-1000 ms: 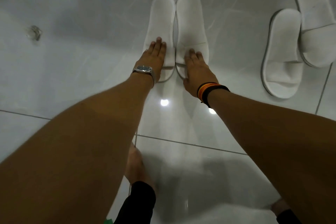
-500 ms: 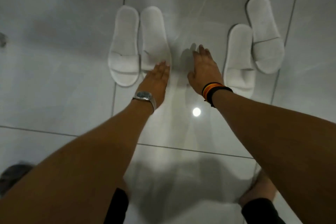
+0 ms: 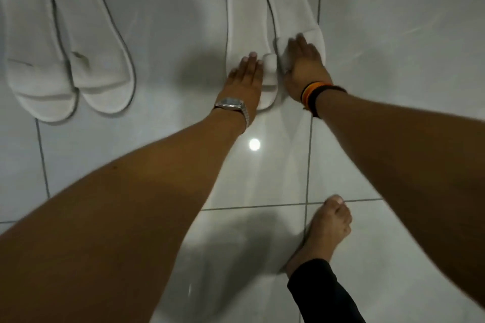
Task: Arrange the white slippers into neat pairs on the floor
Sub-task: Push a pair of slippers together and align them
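Two pairs of white slippers lie on the glossy tiled floor. The left pair, one slipper [image 3: 36,42] beside the other [image 3: 91,42], sits side by side with toes level. In the right pair, the left slipper [image 3: 245,16] sits nearer to me than the right slipper [image 3: 287,0], so they are staggered. My left hand [image 3: 244,78], with a wristwatch, lies on the toe band of that left slipper, thumb hidden. My right hand [image 3: 304,65], with wristbands, grips the toe band of the right slipper.
My bare foot [image 3: 325,231] with a black trouser cuff stands on the tiles below my right arm. Grey grout lines cross the floor [image 3: 157,21]. A bright lamp reflection [image 3: 254,144] shines on the floor just below my wrists.
My hands left the first pair, crossed the bare floor to the right and now rest on the second pair. The view swung right, so the first pair sits at the left edge.
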The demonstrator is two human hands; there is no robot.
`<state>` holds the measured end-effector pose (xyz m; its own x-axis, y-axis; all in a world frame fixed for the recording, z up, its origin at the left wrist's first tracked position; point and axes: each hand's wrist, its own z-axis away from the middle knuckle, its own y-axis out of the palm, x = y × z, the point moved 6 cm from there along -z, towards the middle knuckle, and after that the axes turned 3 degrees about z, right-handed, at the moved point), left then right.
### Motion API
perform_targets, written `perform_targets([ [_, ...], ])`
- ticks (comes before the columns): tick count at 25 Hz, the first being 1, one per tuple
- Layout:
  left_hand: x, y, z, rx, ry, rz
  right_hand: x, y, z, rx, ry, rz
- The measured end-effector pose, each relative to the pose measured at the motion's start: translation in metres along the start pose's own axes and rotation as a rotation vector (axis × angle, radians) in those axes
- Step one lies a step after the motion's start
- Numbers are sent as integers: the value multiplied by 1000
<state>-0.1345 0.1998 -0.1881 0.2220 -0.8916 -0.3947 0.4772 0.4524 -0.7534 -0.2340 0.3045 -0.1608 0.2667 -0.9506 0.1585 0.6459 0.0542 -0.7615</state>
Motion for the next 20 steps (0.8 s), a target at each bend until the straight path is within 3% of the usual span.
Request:
perform_targets([
  [6,1,-26,-22,130,64,-169,-11,17,27,-114,64,-148],
  [12,-13,-39,-45,161,76,-150,-33,4,25,-97,4,-182],
  [16,2,-54,-17,44,4,-93,-13,-6,41,-135,13,-187],
  [20,65,-79,39,-78,-152,-54,73,3,65,-146,-118,-148],
])
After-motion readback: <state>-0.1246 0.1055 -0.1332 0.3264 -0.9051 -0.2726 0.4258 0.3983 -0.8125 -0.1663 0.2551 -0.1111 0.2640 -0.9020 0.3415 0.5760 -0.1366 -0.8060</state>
